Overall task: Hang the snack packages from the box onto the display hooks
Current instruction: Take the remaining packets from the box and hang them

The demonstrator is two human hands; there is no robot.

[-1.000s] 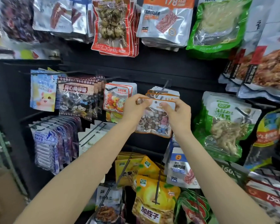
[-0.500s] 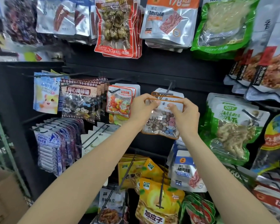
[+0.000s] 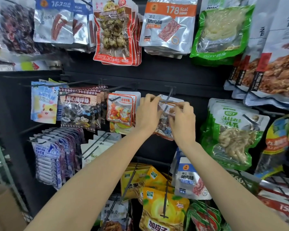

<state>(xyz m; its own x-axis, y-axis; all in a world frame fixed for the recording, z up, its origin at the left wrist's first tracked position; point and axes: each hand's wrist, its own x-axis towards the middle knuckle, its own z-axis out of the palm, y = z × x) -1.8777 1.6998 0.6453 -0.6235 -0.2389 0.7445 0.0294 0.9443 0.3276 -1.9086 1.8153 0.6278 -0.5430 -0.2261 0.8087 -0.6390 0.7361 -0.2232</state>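
A clear snack package with an orange and white header and pebble-like candy inside hangs at the middle of the rack, on a dark display hook whose crossbar tip shows in front of the header. My left hand pinches the package's upper left corner. My right hand pinches its upper right edge. Both hands cover most of the package. More packages of the same kind sit behind it on the hook. A corner of the cardboard box shows at the bottom left.
Packed hooks surround the spot: jelly-bean candy packs to the left, green bags to the right, red egg packs and silver jerky packs above, yellow bags below with hook rods pointing out toward me.
The package's header has slid back past the hook's crossbar tip. Both hands have followed it inward toward the rack, and the view has come closer.
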